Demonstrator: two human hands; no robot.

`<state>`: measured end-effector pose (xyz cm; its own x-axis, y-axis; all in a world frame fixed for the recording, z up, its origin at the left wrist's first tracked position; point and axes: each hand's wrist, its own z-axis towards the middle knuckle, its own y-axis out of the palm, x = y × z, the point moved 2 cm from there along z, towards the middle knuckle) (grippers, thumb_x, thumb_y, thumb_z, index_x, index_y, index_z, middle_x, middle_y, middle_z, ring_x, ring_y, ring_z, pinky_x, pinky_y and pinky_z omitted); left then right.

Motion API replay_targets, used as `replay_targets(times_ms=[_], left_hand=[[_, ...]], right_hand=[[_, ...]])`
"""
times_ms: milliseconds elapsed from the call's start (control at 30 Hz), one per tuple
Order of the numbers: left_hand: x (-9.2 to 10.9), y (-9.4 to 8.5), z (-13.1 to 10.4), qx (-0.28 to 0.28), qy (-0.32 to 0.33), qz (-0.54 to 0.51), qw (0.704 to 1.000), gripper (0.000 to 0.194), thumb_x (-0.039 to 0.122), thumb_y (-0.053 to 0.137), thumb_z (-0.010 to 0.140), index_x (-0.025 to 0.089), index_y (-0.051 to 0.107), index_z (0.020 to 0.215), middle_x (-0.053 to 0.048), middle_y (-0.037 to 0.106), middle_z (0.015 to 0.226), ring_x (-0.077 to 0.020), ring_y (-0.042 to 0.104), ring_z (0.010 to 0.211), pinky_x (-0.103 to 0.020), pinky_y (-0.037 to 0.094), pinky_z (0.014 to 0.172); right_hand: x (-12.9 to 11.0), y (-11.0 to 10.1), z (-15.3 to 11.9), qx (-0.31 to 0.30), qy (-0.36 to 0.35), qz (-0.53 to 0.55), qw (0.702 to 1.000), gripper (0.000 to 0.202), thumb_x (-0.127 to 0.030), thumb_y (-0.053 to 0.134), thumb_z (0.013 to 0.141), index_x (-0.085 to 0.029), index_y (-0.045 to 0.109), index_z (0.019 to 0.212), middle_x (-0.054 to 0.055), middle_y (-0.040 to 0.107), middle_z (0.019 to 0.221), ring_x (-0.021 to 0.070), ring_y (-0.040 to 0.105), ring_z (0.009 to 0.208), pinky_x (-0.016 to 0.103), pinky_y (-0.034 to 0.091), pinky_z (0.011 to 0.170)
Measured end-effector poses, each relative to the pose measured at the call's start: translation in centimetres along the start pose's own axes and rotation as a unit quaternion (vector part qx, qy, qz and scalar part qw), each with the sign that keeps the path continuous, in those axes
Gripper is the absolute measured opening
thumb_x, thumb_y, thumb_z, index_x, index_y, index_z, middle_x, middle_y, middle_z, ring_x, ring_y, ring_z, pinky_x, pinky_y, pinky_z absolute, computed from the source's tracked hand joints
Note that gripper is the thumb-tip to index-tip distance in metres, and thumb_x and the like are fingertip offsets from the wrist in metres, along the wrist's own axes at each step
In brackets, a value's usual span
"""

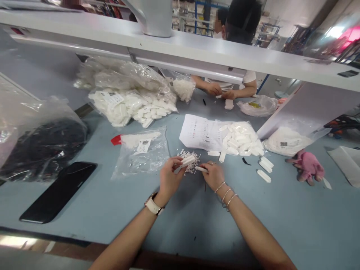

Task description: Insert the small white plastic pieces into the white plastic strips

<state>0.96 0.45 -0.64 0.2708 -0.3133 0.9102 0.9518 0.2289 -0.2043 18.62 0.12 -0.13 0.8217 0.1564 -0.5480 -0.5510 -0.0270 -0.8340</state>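
Note:
Between the fingers of my left hand [170, 175] is a white oblong plastic piece [188, 161], tilted above a scatter of tiny white pieces [191, 168] on the table. My right hand [214, 175] pinches a thin white stick-like tool [201, 169], its tip pointing left toward the plastic piece. Whether tip and piece touch, I cannot tell. Just beyond my right hand, small white strips [222, 156] lie beside a clear bag of white plastic pieces [242, 138]. A printed sheet [197, 133] is partly under that bag.
A flat clear bag [140, 157] lies left of my hands; bulging bags of white parts [126, 105] stand behind it. A black tray [59, 192] is far left. Loose white pieces [264, 175] and a pink plush toy [308, 167] lie right. Across the table, a person's hands [222, 91] work.

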Motion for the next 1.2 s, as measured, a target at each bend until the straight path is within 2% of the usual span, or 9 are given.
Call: replay_targets(times_ms=[100,233,367,467,600,833,1033,1200], left_hand=[[-0.2,0.3,-0.1,-0.019,-0.027,-0.019,0.999,0.016,0.029,0.065,0.071,0.019,0.053,0.076,-0.006,0.062,0.091,-0.0184,0.063,0.086,-0.034,0.057,0.076],[-0.4,0.5,-0.3,-0.05,-0.055,-0.025,0.997,0.016,0.028,0.064,0.07,0.018,0.055,0.079,-0.005,0.061,0.092,-0.0183,0.063,0.086,-0.035,0.057,0.077],[-0.5,0.5,-0.2,-0.057,-0.068,-0.02,0.996,0.017,0.028,0.064,0.069,0.018,0.055,0.079,-0.005,0.061,0.09,-0.0179,0.063,0.083,-0.035,0.057,0.076],[-0.5,0.6,-0.1,-0.072,-0.064,-0.011,0.995,0.017,0.029,0.064,0.07,0.017,0.055,0.079,-0.004,0.062,0.089,-0.0169,0.063,0.08,-0.034,0.057,0.074],[-0.3,0.7,-0.3,-0.099,-0.06,-0.004,0.993,0.015,0.026,0.063,0.071,0.017,0.058,0.081,-0.003,0.064,0.08,-0.0154,0.064,0.071,-0.033,0.058,0.071],[0.7,0.8,-0.7,-0.125,-0.022,0.033,0.991,0.008,0.02,0.062,0.071,0.017,0.059,0.077,-0.001,0.063,0.073,-0.0125,0.061,0.064,-0.026,0.056,0.065],[1.0,0.8,-0.7,-0.133,0.01,0.047,0.99,0.004,0.016,0.059,0.071,0.017,0.058,0.075,-0.001,0.061,0.074,-0.0119,0.058,0.064,-0.025,0.054,0.062],[1.0,0.9,-0.8,-0.138,0.015,0.061,0.989,0.009,0.01,0.057,0.07,0.016,0.058,0.076,-0.002,0.061,0.076,-0.012,0.058,0.064,-0.024,0.053,0.062]], right_hand=[[-0.5,0.5,0.0,-0.041,0.007,-0.048,0.998,0.022,-0.016,0.054,0.082,-0.023,0.07,0.095,0.005,0.066,0.088,0.0172,0.062,0.077,0.025,0.043,0.068],[-0.8,0.9,0.0,-0.043,-0.007,-0.049,0.998,0.022,-0.013,0.054,0.079,-0.021,0.071,0.091,0.006,0.066,0.088,0.0177,0.061,0.075,0.026,0.044,0.066],[-0.8,0.6,0.1,0.037,-0.03,0.062,0.997,0.014,-0.011,0.058,0.075,-0.018,0.069,0.081,0.005,0.066,0.081,0.0172,0.061,0.075,0.026,0.045,0.07],[-1.0,0.0,-0.1,0.101,-0.037,0.178,0.978,0.01,-0.022,0.058,0.079,-0.018,0.067,0.078,0.004,0.065,0.076,0.0161,0.06,0.072,0.026,0.045,0.069],[-1.9,-0.2,-0.4,0.081,-0.035,0.26,0.962,0.021,-0.034,0.055,0.084,-0.018,0.067,0.079,0.003,0.065,0.074,0.015,0.059,0.067,0.025,0.046,0.065],[-2.3,0.0,-0.6,0.071,-0.036,0.233,0.969,0.015,-0.028,0.056,0.081,-0.02,0.069,0.082,0.004,0.069,0.082,0.0173,0.062,0.075,0.028,0.047,0.071],[-2.4,-0.2,-0.7,0.057,-0.037,0.201,0.977,0.013,-0.025,0.057,0.079,-0.019,0.069,0.079,0.004,0.068,0.076,0.0168,0.062,0.068,0.027,0.047,0.067],[-2.7,-0.3,-0.8,0.057,-0.035,0.17,0.983,0.011,-0.021,0.057,0.076,-0.019,0.068,0.075,0.003,0.068,0.072,0.0157,0.06,0.066,0.026,0.045,0.066]])
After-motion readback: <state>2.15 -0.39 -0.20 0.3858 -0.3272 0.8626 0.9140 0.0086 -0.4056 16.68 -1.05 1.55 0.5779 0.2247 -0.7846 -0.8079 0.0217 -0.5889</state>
